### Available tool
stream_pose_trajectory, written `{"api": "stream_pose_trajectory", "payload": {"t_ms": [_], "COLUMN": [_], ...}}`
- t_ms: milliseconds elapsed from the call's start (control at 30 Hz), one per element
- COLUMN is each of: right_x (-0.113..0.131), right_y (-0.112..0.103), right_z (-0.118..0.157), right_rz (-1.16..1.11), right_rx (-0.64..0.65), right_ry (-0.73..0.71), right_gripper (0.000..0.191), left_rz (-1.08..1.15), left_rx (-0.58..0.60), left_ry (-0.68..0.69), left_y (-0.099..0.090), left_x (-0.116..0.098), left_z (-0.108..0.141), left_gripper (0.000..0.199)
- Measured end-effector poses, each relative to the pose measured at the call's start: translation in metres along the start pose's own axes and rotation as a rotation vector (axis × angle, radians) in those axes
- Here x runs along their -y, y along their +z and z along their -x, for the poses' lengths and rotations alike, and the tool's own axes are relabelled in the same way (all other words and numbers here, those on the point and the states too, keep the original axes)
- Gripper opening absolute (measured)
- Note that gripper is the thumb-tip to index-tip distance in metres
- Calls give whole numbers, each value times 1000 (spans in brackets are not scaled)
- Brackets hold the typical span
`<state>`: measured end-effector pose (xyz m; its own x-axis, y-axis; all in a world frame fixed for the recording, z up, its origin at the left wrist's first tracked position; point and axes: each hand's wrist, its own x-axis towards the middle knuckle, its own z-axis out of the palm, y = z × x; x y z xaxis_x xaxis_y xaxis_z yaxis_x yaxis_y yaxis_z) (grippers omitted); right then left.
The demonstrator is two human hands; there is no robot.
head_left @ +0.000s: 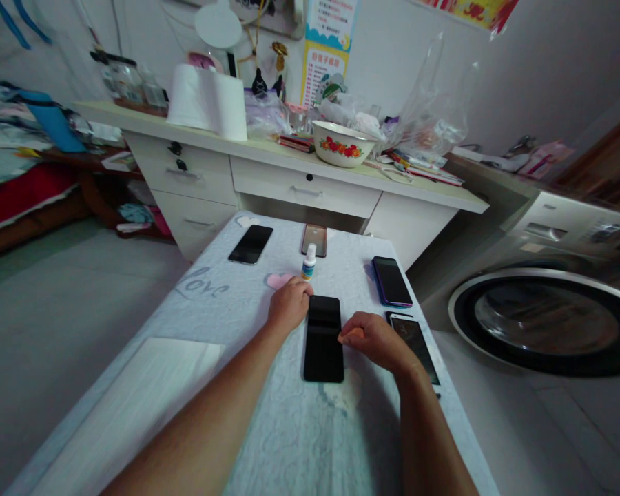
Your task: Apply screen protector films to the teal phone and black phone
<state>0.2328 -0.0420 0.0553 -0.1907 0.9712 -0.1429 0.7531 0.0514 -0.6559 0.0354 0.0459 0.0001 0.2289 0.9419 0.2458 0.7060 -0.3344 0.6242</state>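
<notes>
A black phone (324, 348) lies face up on the cloth-covered table (269, 427). At its upper left edge is my left hand (290, 303), fingers bent together; whether they pinch the phone's edge is hard to see. My right hand (369, 336) has curled fingers at the phone's right edge, and what they hold, if anything, is hidden. A small white spray bottle (308, 263) stands upright just beyond my left hand.
Another black phone (251, 244) lies at the far left, a phone case (314, 240) at the far edge. Phones (391, 281) line the right side, one a white-framed phone (418, 344). White cloth (134, 406) lies front left. Behind stands a desk (269, 176); right, a washing machine (548, 275).
</notes>
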Motion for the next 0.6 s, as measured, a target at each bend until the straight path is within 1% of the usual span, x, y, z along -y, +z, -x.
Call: {"api": "stream_pose_trajectory", "payload": {"t_ms": [100,233,400,500,600], "right_x": [-3,-1,5,7,9], "right_y": [6,16,28,33,35], "right_z": [-4,-11,-21,-25,-29], "right_rz": [41,171,301,336,366], "right_rx": [-91,-223,-332,-377,-373], "right_ry": [-6,-10,49,72,64], "right_gripper": [11,13,20,22,22], "left_rz": [-3,2,-3,4,8], "left_rx": [3,9,12,15,20], "left_ry": [0,6,15,1,-9], "left_y": [1,1,0,-1,-2], "left_x": [1,2,1,0,-1], "left_z": [-1,-1,-1,-1,-1], "left_gripper": [27,26,26,27,26]}}
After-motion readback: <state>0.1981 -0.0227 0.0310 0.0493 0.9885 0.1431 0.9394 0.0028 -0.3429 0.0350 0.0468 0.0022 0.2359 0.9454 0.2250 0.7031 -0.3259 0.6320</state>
